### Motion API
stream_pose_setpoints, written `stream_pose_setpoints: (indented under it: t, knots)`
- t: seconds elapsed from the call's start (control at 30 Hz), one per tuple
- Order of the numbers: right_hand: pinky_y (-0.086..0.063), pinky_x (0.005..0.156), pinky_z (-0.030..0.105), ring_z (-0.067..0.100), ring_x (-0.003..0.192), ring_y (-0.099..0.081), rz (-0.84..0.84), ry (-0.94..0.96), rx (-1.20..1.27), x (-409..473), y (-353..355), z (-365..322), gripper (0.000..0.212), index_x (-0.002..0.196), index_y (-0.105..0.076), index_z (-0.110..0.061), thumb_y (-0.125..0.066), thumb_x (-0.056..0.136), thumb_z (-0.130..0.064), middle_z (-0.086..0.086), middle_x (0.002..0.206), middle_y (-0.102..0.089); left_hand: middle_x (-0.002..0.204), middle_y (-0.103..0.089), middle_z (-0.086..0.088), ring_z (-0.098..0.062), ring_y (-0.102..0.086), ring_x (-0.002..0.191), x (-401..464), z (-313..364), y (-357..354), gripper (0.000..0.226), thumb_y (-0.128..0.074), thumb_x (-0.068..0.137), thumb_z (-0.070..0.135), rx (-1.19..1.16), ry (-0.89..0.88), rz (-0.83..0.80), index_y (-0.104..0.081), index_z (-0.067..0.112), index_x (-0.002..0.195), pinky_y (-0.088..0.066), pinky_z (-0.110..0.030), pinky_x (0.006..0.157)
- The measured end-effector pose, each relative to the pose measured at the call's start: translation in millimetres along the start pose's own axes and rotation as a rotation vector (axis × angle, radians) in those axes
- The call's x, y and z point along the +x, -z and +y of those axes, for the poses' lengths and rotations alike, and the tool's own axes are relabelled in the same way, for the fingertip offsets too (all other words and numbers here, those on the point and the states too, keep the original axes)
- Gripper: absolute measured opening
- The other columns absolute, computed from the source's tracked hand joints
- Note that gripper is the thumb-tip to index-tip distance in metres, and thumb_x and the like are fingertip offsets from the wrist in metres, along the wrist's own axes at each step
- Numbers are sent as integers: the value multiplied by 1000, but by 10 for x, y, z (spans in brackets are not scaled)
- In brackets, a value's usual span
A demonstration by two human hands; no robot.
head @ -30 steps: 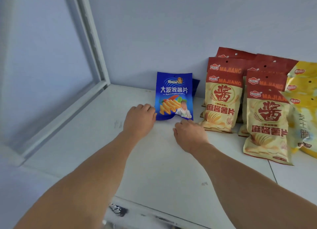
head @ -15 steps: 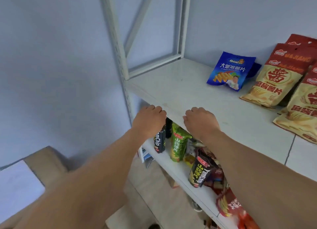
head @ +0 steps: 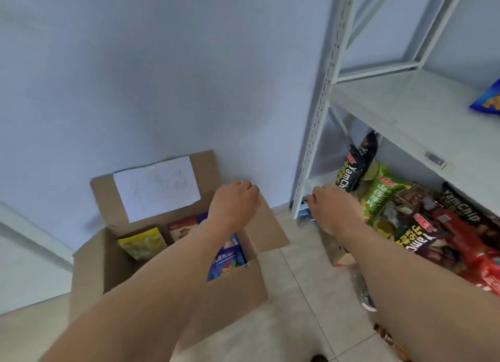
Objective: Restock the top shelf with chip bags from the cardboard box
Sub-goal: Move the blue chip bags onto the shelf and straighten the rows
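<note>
**Hands over the open box, both holding nothing**

Shelving stands to the right: a white metal rack [head: 322,112] with a perforated upright, its top shelf [head: 405,109] mostly bare, with only the corner of a blue bag [head: 487,101] showing at the far right edge. The lower shelf [head: 319,180] beneath it is crowded with black YamChip bags [head: 349,172], a green bag [head: 378,196] and red packets [head: 465,242], leaning and piled against one another. Pale floor tiles [head: 305,294] run between rack and box.

The cardboard box [head: 232,302] sits on the floor against the wall, left of the rack, flaps open, with a white sheet of paper [head: 157,188] stuck on the raised back flap. The left hand [head: 234,207] hangs above the box's right side, fingers loosely curled, gripping nothing. The right hand [head: 334,208] hovers just in front of the rack's lower corner, apart from the box, fingers likewise loosely bent and empty.

Inside the box, chip bags stand upright: a yellow bag [head: 142,242] on the left, a red bag [head: 182,227] behind it, and a blue chip bag [head: 227,258] directly below the left forearm, partly hidden by it.
</note>
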State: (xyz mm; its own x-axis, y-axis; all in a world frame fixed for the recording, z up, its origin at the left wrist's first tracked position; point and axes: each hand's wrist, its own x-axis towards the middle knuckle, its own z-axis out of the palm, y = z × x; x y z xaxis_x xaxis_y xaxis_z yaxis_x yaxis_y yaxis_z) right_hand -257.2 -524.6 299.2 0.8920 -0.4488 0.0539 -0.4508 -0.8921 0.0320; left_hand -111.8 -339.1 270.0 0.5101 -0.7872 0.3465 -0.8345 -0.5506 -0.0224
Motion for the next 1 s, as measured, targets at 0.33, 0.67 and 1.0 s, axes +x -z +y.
stream_pose_setpoints:
  t: [0.33, 0.67, 1.0]
  knots:
    - [-44, 69, 34, 25, 85, -61, -161, -13, 283, -96, -662, -1875, 35, 93, -60, -15, -37, 104, -38, 3, 89, -60, 115, -66, 4, -16, -63, 101, -1354, -1259, -157, 36, -38, 105, 40, -158, 395, -212, -65, 22, 119, -51, -30, 76]
    - [-45, 72, 33, 17, 86, -56, -407, -241, 548, 1073, -2220, -2404, 35, 104, -57, -18, -42, 103, -49, -2, 94, -61, 129, -62, 5, -13, -60, 113, -1296, -2069, -1735, 42, -46, 102, 48, -539, 793, -465, -56, 24, 134, -50, -29, 84]
    - [-47, 79, 33, 22, 102, -61, -741, -616, 719, 1413, -4309, -2493, 48, 126, -53, -18, -54, 96, -55, 5, 113, -63, 144, -53, -2, -27, -55, 130, -944, -2350, -4011, 72, -61, 92, 58, -1165, 1272, -639, -42, 15, 148, -46, -40, 107]
